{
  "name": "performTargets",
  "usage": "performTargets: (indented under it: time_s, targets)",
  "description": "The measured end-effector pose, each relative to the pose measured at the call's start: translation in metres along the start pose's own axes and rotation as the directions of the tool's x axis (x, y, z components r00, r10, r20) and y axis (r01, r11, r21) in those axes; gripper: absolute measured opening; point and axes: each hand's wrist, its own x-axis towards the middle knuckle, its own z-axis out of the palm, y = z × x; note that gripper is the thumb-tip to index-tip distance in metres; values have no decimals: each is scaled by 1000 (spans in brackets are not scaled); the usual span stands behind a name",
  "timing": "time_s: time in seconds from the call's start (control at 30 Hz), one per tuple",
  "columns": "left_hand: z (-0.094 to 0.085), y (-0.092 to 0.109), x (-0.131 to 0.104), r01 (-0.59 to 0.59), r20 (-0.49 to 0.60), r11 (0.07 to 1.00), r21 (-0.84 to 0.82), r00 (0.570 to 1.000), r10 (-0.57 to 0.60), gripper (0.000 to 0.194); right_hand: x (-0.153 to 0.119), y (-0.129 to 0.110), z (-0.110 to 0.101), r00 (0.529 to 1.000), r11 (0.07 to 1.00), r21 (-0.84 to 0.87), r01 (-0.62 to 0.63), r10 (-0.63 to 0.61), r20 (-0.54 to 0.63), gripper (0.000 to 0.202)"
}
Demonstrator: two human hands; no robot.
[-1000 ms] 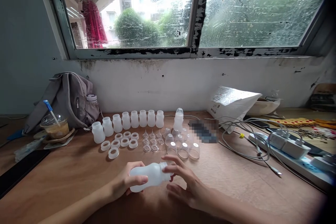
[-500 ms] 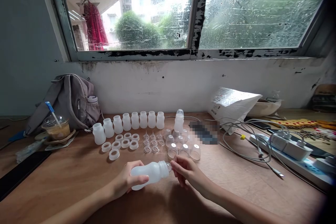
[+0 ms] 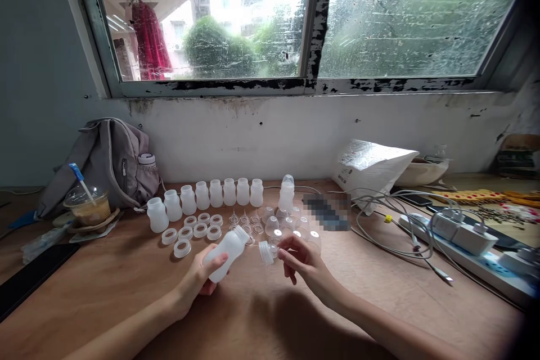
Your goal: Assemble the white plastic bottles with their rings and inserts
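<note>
A frosted bottle [image 3: 228,253], open at its neck and tilted up to the right, is wrapped by my left hand [image 3: 205,273]. Beside it, apart from the bottle, my right hand [image 3: 300,259] pinches a clear nipple set in a white ring [image 3: 266,253]. Behind my hands lie several loose white rings [image 3: 182,248], small clear nipples [image 3: 234,219] and clear dome caps [image 3: 272,226]. Several open frosted bottles [image 3: 157,215] stand in a row at the back. One capped bottle [image 3: 287,194] stands upright right of that row.
On the left are a grey backpack [image 3: 113,163], a cup with a straw [image 3: 88,205] and a black flat object [image 3: 37,278]. To the right lie a white package [image 3: 373,166], tangled cables [image 3: 379,247] and a power strip [image 3: 459,256].
The nipple and ring have come away from the bottle's neck. My left hand has tilted the bottle up and moved it left; my right hand holds the ring piece apart.
</note>
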Motion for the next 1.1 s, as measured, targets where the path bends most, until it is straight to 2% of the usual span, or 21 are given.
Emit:
performTargets:
  time_s: [0.1, 0.2, 0.33, 0.4, 0.5, 0.53, 0.7, 0.8, 0.87, 0.97, 1.03, 1.1]
  targets:
    - [-1, -3, 5, -12, -54, 993, -117, 999, 5, 38, 0, 5, 1, 998, 974, -220, 61, -51, 48, 25]
    - [-1, -5, 9, 7, -75, 984, -181, 997, -21, 41, 3, 8, 8, 986, 888, -433, 154, -110, 127, 20]
    - [-2, -6, 10, -5, -59, 980, -199, 998, -7, 42, 24, 2, 22, 953, 767, -581, 272, -130, 274, 11]
    - [-2, -6, 10, -23, -67, 981, -194, 998, 10, 42, 40, -8, 29, 944, 744, -596, 303, -148, 295, 13]
    - [-2, -7, 8, -55, -84, 983, -174, 996, 40, 41, 65, -28, 34, 965, 775, -575, 261, -207, 160, 25]
    - [-1, -8, 8, -66, -82, 984, -167, 995, 52, 41, 72, -35, 35, 967, 789, -559, 254, -200, 157, 28]
    - [-2, -8, 8, -125, -101, 987, -105, 988, 115, 52, 92, -55, 28, 940, 846, -469, 255, -103, 325, 34]
    - [-5, -7, 8, -202, -189, 979, -35, 963, 192, 52, 101, -63, 10, 957, 832, -496, 250, -135, 255, 31]
    - [-7, -9, 10, -223, -222, 975, 9, 950, 220, 45, 108, -70, -7, 972, 756, -612, 233, -202, 119, 27]
    - [-9, -14, 15, -195, -213, 978, 68, 955, 205, 37, 119, -83, -30, 951, 565, -817, 115, -300, -74, 18]
    - [-9, -17, 17, -175, -188, 976, 131, 962, 198, 35, 126, -87, -39, 943, 421, -907, 5, -304, -136, 16]
    - [-9, -17, 16, -201, -167, 946, 253, 955, 247, 31, 134, -84, -42, 952, 286, -953, -96, -254, -172, 18]
